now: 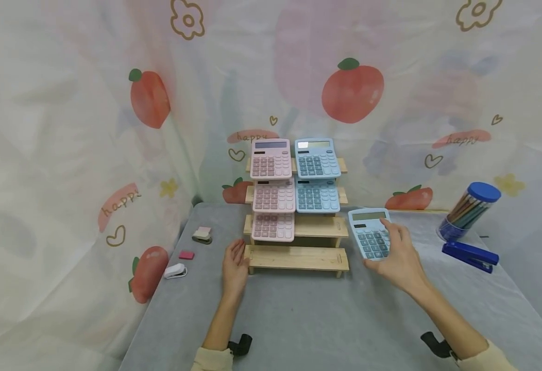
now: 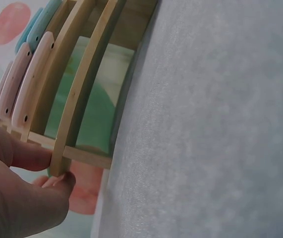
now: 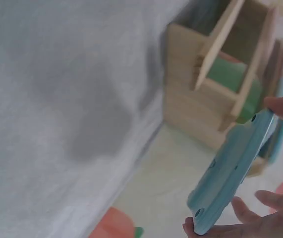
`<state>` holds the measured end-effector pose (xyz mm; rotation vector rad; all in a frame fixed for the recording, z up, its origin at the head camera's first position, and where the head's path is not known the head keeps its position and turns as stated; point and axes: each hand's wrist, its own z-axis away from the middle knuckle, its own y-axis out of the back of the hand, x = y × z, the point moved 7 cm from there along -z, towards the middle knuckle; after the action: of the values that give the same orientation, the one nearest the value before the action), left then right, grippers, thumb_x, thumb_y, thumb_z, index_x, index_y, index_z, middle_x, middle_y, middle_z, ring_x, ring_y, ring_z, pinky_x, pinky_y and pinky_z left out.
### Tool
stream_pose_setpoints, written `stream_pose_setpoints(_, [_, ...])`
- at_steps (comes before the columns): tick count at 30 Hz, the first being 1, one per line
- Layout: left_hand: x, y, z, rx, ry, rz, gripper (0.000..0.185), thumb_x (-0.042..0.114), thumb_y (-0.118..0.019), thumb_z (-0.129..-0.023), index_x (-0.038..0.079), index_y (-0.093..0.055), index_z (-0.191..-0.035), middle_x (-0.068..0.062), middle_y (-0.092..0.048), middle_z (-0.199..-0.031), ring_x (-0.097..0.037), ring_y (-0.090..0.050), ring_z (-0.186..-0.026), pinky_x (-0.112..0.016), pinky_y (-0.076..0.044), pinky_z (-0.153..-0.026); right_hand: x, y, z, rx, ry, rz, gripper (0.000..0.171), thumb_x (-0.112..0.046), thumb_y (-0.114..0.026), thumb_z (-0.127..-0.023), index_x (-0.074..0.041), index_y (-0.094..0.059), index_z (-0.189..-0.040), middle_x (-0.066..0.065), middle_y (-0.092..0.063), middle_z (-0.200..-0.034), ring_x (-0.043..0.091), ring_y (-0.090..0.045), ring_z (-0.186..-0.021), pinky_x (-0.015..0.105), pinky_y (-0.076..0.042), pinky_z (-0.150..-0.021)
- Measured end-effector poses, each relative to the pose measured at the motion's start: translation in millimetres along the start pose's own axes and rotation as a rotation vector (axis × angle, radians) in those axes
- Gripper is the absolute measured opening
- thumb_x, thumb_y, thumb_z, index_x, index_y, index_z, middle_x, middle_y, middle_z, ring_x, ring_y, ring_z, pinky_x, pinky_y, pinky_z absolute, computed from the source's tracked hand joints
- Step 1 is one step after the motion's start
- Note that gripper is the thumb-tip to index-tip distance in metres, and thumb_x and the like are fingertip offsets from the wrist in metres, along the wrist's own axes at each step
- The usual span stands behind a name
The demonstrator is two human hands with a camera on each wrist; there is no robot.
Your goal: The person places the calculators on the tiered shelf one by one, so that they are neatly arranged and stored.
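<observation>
A stepped wooden rack (image 1: 319,226) stands on the grey table (image 1: 326,314). It carries three pink calculators (image 1: 271,158) on the left and two blue calculators (image 1: 316,157) on the right. My left hand (image 1: 235,266) rests at the left end of the rack's lowest shelf (image 1: 299,256), thumb and fingers touching the wood (image 2: 61,163). My right hand (image 1: 398,257) grips a third blue calculator (image 1: 369,233) just right of the rack, lifted off the table and tilted (image 3: 230,171).
A blue-lidded tub of pencils (image 1: 469,211) and a blue stapler (image 1: 470,256) sit at the right. A small beige stapler (image 1: 202,234), a pink eraser (image 1: 186,254) and a white clip (image 1: 175,271) lie at the left. Fruit-print cloth (image 1: 113,129) hangs behind and beside.
</observation>
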<state>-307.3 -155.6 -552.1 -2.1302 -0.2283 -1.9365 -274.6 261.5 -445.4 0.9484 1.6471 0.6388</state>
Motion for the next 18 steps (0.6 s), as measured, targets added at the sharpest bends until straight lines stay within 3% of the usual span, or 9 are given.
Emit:
stream_pose_setpoints(6, [1.2, 2.2, 0.3, -0.013, -0.001, 0.020, 0.060, -0.022, -0.050, -0.095, -0.008, -0.037, -0.152, -0.029, -0.041, -0.157, -0.041, -0.039, -0.149, -0.049, -0.035, -0.121, -32, 5, 17, -0.039, 0.063, 0.018, 0.114, -0.025, -0.096, -0.069, -0.009, -0.030, -0.161, 0.028, -0.036, -0.146, 0.045, -0.057, -0.103, 0.054, -0.054, -0.075])
stream_pose_setpoints(18, [-0.3, 2.2, -0.6, -0.006, -0.001, 0.001, 0.061, -0.022, -0.051, -0.094, -0.009, -0.037, -0.152, -0.030, -0.041, -0.157, -0.042, -0.040, -0.148, -0.051, -0.036, -0.120, -84, -32, 16, -0.069, 0.169, -0.051, 0.108, -0.025, -0.096, -0.064, -0.015, -0.040, -0.156, 0.019, -0.042, -0.145, 0.040, -0.062, -0.105, 0.052, -0.055, -0.082])
